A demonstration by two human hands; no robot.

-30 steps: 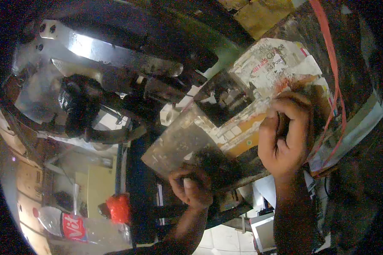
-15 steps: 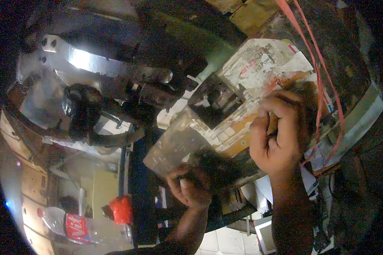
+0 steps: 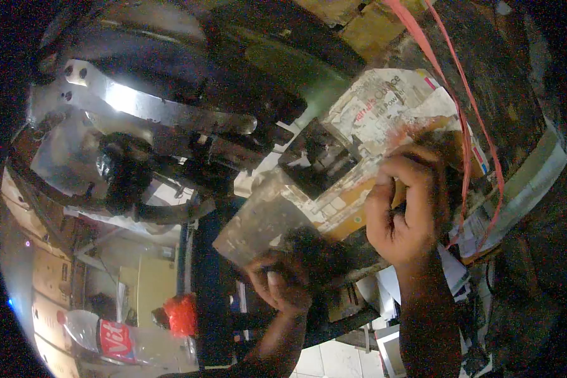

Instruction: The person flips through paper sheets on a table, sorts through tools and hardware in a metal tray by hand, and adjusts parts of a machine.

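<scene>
A worn printed cardboard sheet (image 3: pixel 378 104), smeared with white and reddish stains, lies on the work surface. My right hand (image 3: pixel 404 211) is over its lower right part, fingers curled in toward the thumb; anything pinched there is hidden. Left of the sheet is a dark square opening or block (image 3: pixel 319 157) with metal parts in it. A dull flat plate (image 3: pixel 268 220) extends toward the lower left. At that plate's lower edge my left hand (image 3: pixel 280 286) is closed, its fingertips in shadow, so what they grip does not show.
A machine with a shiny metal bar (image 3: pixel 170 112) and dark round parts takes up the left. Pink-red straps (image 3: pixel 465 126) hang at the right. Below left are a plastic bottle (image 3: pixel 116 340) with a red label and a red bundle (image 3: pixel 180 315). Papers (image 3: pixel 453 271) lie beneath my right wrist.
The view has shifted slightly, with the metal bar and bottle appearing a little lower. My right hand sits slightly further left and lower in view; both hands keep their curled shape.
</scene>
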